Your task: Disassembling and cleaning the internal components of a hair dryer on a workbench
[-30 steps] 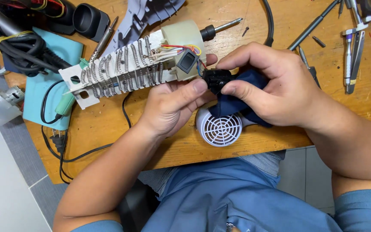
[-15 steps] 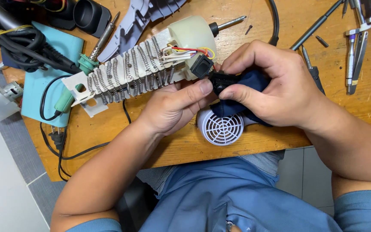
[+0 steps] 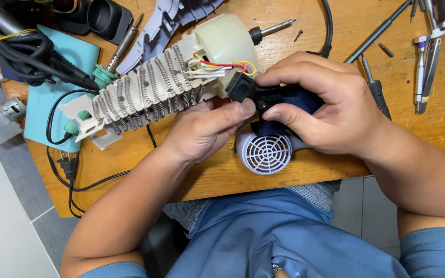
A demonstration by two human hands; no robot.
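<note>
Left hand [image 3: 202,128] is cradling the coiled white heating element [image 3: 145,92], thumb pressing the black switch block [image 3: 240,86]. Right hand [image 3: 325,105] fingers are pinching the dark blue plastic housing [image 3: 289,100]; best kept steady, wires slack.

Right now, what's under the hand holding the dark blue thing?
Under the right hand sits a dark blue housing and a white round grille on the wooden table. The rest of the housing is covered by the fingers.
</note>
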